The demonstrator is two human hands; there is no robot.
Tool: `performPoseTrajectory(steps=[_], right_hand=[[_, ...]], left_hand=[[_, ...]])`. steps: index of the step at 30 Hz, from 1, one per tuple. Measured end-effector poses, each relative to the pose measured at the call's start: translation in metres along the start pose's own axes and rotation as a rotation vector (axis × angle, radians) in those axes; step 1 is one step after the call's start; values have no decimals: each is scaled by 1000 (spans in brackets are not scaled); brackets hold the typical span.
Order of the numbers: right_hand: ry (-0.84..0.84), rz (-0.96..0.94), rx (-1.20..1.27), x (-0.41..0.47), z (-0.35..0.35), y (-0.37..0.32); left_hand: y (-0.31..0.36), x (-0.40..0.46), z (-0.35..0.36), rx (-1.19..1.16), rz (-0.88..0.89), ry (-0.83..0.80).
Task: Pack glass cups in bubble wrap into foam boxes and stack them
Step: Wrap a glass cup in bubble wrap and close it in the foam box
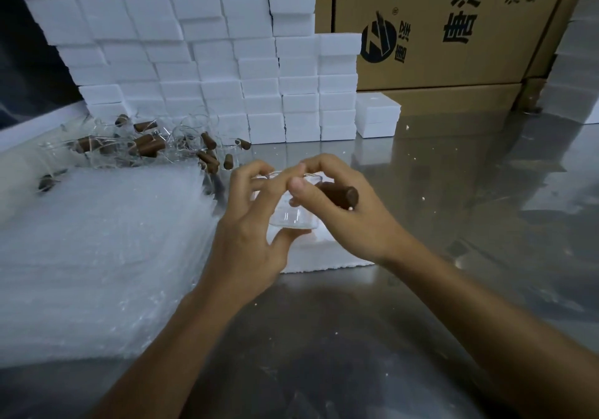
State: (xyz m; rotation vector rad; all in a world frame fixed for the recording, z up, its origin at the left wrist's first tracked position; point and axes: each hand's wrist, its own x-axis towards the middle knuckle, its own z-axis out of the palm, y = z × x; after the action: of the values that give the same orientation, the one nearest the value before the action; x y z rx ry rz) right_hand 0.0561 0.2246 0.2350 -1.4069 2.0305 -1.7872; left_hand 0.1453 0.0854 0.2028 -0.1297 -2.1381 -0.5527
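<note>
A clear glass cup (293,216) with a brown wooden handle (342,195) is held in mid-air above a white foam box (319,258) lying on the metal table. My left hand (251,224) holds the cup from the left, thumb under its base and fingers curled over the rim. My right hand (343,209) grips it from the right, with the wooden handle sticking out past the fingers. A thick stack of bubble wrap sheets (97,256) lies to the left of my hands.
A heap of glass cups with brown handles (146,148) sits behind the bubble wrap. A wall of stacked white foam boxes (227,71) fills the back, with cardboard cartons (453,29) to the right. The steel table (453,208) stretches right and toward me.
</note>
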Motion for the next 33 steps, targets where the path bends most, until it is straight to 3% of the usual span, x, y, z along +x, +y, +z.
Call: performPoseTrajectory(steps=[7,15,20,22,25,31,33], right_hand=[[251,-33,79,-6,-1,21],[252,-67,178,-14,-7,22],[112,-195,-290,-21,-15,22],[31,-235,-440,-23,-17,24],[87,-279,-552,-22,-14,25],[169,-309,-511,-20,-14,23],[207,-321,-499,-20,-16,23]], left_hand=[[-7,-2,2,143,50,40],[-2,-3,3,-369,-264,64],[-2,-2,3,-488,-411,61],[-3,-2,1,-469,-405,60],[-1,-3,-1,-398,-341,36],[3,2,-12,-175,-129,-126],[3,5,-23,-54,-90,-109]])
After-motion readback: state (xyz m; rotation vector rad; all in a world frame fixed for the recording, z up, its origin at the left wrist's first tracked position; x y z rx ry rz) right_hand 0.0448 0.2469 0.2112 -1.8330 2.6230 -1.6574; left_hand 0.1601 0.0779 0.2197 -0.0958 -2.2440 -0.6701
